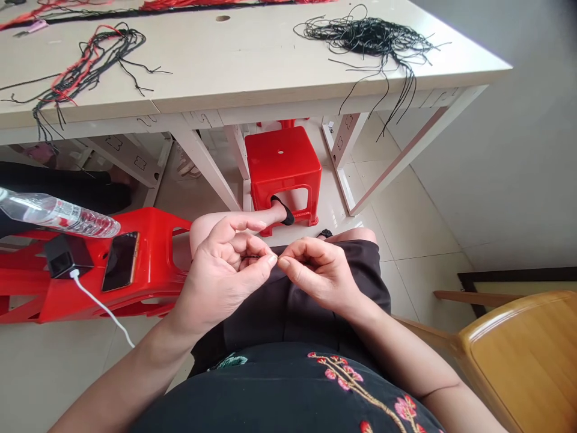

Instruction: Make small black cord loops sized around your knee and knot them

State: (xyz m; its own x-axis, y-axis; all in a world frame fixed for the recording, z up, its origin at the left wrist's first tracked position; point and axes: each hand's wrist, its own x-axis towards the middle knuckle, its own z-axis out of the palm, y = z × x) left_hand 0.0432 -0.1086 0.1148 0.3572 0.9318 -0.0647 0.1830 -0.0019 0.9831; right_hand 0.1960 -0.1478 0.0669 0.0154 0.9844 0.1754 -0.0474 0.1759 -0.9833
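Above my lap, my left hand (229, 270) pinches thumb against index finger, its other fingers curled loosely. My right hand (318, 270) is closed in a similar pinch, and the two sets of fingertips meet or almost meet. Whatever lies between them is too small and hidden to name; a thin dark line shows by the left fingers. Beyond my hands, on the table (252, 66), a tangled heap of black cords (372, 36) hangs partly over the front edge at the right. A bundle of black and red cords (90, 63) lies at the left.
Under the table stands a red stool (283, 156). To my left, another red stool (157, 252) carries a phone (121, 261), a black box (67, 255) with a white cable (101, 307), and a plastic bottle (63, 213). A wooden chair (527, 355) is at my right.
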